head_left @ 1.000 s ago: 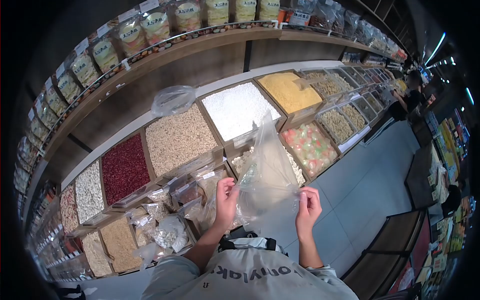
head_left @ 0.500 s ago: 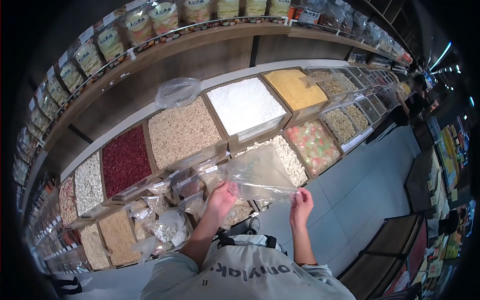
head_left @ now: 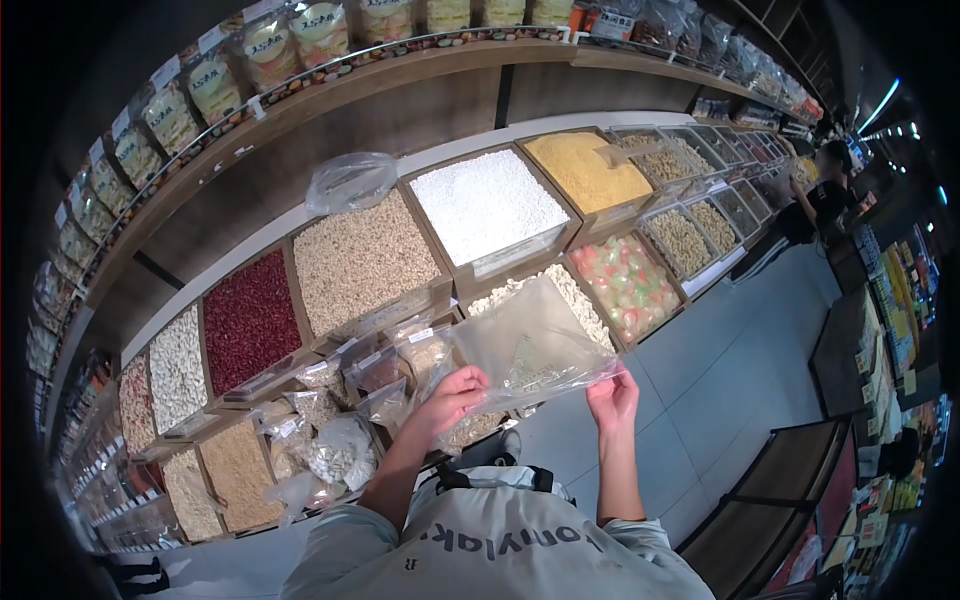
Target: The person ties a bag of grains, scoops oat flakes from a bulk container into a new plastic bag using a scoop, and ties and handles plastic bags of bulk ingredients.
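Note:
A clear plastic bag (head_left: 530, 335) with faint green print is stretched between my two hands, in front of the bin of pale, chunky pieces (head_left: 575, 297). My left hand (head_left: 455, 398) pinches its near left corner. At the right corner, the fingers of my right hand (head_left: 612, 395) are closed on the film. The bag looks flat, and the pale pieces behind it show around its upper edge. Left of my left hand lie several filled bags with white labels (head_left: 425, 345).
Behind stand bins of white balls (head_left: 490, 205), yellow grain (head_left: 590, 172), beige grain (head_left: 362, 262) and dark red beans (head_left: 250, 325). A crumpled clear bag (head_left: 350, 182) lies at their back edge. Colourful pieces (head_left: 628, 285) fill a bin at right. Another person (head_left: 825, 200) stands far right.
My right hand has moved slightly up and right, and my left hand a little right. The bag's near edge is spread wider and its film hangs differently.

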A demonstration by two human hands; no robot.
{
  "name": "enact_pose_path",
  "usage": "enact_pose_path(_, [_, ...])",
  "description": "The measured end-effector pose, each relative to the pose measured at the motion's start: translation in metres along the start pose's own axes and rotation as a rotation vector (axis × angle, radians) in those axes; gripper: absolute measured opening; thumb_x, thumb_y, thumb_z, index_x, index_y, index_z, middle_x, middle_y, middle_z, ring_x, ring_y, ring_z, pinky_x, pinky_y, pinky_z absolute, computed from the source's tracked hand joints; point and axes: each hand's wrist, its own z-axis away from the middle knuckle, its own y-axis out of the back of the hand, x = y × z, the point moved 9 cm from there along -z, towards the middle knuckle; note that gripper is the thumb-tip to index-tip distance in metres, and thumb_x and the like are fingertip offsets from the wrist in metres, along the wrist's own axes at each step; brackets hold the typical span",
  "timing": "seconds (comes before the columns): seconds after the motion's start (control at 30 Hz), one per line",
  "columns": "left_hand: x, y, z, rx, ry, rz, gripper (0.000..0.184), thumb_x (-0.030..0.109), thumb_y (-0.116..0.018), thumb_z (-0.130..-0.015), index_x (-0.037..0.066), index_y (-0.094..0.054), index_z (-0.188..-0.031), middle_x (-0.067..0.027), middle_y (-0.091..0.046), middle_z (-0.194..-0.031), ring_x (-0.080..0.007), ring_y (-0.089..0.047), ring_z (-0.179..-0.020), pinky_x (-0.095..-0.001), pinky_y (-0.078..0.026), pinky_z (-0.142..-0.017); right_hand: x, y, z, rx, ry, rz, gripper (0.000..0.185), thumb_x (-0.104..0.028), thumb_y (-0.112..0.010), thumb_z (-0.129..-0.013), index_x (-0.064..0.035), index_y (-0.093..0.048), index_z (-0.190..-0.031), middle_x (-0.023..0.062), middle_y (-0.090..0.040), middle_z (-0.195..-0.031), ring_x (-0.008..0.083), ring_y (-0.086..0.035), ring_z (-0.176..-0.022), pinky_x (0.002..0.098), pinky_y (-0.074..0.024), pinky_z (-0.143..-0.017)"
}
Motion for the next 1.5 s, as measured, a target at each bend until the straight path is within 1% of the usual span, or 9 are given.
enact_pose_path(0.47, [0.008, -0.021, -0.005, -0.098, 0.037, -0.854, 0.018, 0.02, -0.059, -0.1, 0.004, -0.061, -0.091, 0.0023, -0.061, -0.08, -0.0053, -0.056, -0.076, -0.0221, -0.043, -0.067, 0.001, -0.025, 0.015, -0.162, 0.002, 0.118, 0.011, -0.014, -0.056, -0.087, -0.0081, -0.06, -0.095, 0.0005, -0.055, -0.072, 0.0155, -0.05, -0.062, 0.0294, -0.042, -0.055])
enact_pose_path(0.63, [0.041, -0.019, 0.011, 0.451, 0.0, 0.304, 0.022, 0.029, -0.055, -0.102, 0.011, -0.064, -0.094, 0.0005, -0.057, -0.072, -0.0131, -0.051, -0.067, -0.0299, -0.041, -0.064, 0.0, -0.007, 0.008, -0.294, -0.035, 0.37, 0.008, -0.017, -0.056, -0.093, -0.0091, -0.058, -0.091, -0.0015, -0.053, -0.07, 0.0114, -0.049, -0.056, 0.0265, -0.04, -0.048])
enact_pose_path(0.87, [0.054, -0.021, 0.0, -0.086, -0.112, 0.71, 0.03, 0.041, -0.057, -0.099, 0.013, -0.065, -0.094, -0.0009, -0.056, -0.076, -0.0144, -0.051, -0.072, -0.0337, -0.041, -0.065, 0.032, 0.018, 0.021, -0.401, -0.235, 0.467, 0.024, -0.024, -0.053, -0.101, -0.0096, -0.057, -0.082, 0.0, -0.053, -0.065, 0.0103, -0.047, -0.053, 0.0294, -0.0384, -0.044])
enact_pose_path(0.93, [0.042, -0.001, 0.028, 0.599, 0.081, 0.373, 0.034, 0.046, -0.063, -0.094, 0.012, -0.061, -0.095, -0.0001, -0.054, -0.077, -0.0124, -0.049, -0.067, -0.0318, -0.04, -0.063, 0.033, 0.011, 0.027, -0.424, -0.246, 0.284, 0.024, -0.026, -0.053, -0.101, -0.0107, -0.057, -0.083, 0.0008, -0.056, -0.068, 0.0114, -0.051, -0.056, 0.0323, -0.0404, -0.046])
enact_pose_path(0.97, [0.033, 0.013, 0.026, 0.598, 0.084, 0.373, 0.034, 0.046, -0.063, -0.094, 0.012, -0.061, -0.095, -0.0001, -0.054, -0.077, -0.0124, -0.049, -0.067, -0.0318, -0.04, -0.063, 0.035, -0.008, 0.038, -0.44, -0.274, 0.103, 0.025, -0.029, -0.052, -0.101, -0.0118, -0.058, -0.083, 0.001, -0.059, -0.072, 0.0126, -0.053, -0.061, 0.0335, -0.0419, -0.05])
enact_pose_path(1.03, [0.04, -0.028, 0.009, -0.398, -0.033, 0.39, 0.031, 0.041, -0.063, -0.096, 0.011, -0.054, -0.095, 0.002, -0.05, -0.068, -0.0088, -0.048, -0.064, -0.0223, -0.036, -0.057, 0.033, -0.016, 0.036, -0.454, -0.301, -0.078, 0.026, -0.031, -0.051, -0.101, -0.0129, -0.059, -0.084, 0.0012, -0.062, -0.077, 0.0138, -0.056, -0.066, 0.0347, -0.0434, -0.055])
enact_pose_path(1.17, [0.035, -0.043, 0.017, -0.352, 0.126, -0.329, 0.033, 0.03, -0.07, -0.091, 0.006, -0.052, -0.105, 0.001, -0.055, -0.09, -0.009, -0.052, -0.079, -0.0233, -0.039, -0.062, 0.015, -0.038, 0.034, -0.637, -0.162, -0.162, 0.023, -0.033, -0.051, -0.102, -0.0133, -0.059, -0.093, -0.0005, -0.062, -0.083, 0.0127, -0.055, -0.072, 0.0316, -0.0428, -0.063])
enact_pose_path(1.23, [0.046, -0.051, 0.011, -0.172, -0.091, -0.55, 0.027, 0.021, -0.068, -0.093, 0.005, -0.053, -0.107, 0.0026, -0.056, -0.092, -0.0068, -0.053, -0.084, -0.0222, -0.041, -0.065, 0.014, -0.055, 0.044, -0.649, -0.172, -0.202, 0.021, -0.031, -0.05, -0.102, -0.013, -0.058, -0.096, -0.001, -0.06, -0.083, 0.0118, -0.054, -0.07, 0.0304, -0.0421, -0.064])
enact_pose_path(1.5, [0.037, -0.005, 0.006, 0.048, -0.008, -0.632, 0.016, 0.021, -0.054, -0.102, 0.006, -0.058, -0.096, 0.0031, -0.055, -0.073, -0.0059, -0.053, -0.071, -0.0229, -0.043, -0.065, 0.01, -0.05, 0.037, -0.539, -0.102, 0.207, 0.018, -0.02, -0.047, -0.104, -0.0091, -0.051, -0.09, -0.0016, -0.051, -0.069, 0.01, -0.05, -0.058, 0.0263, -0.0426, -0.052])
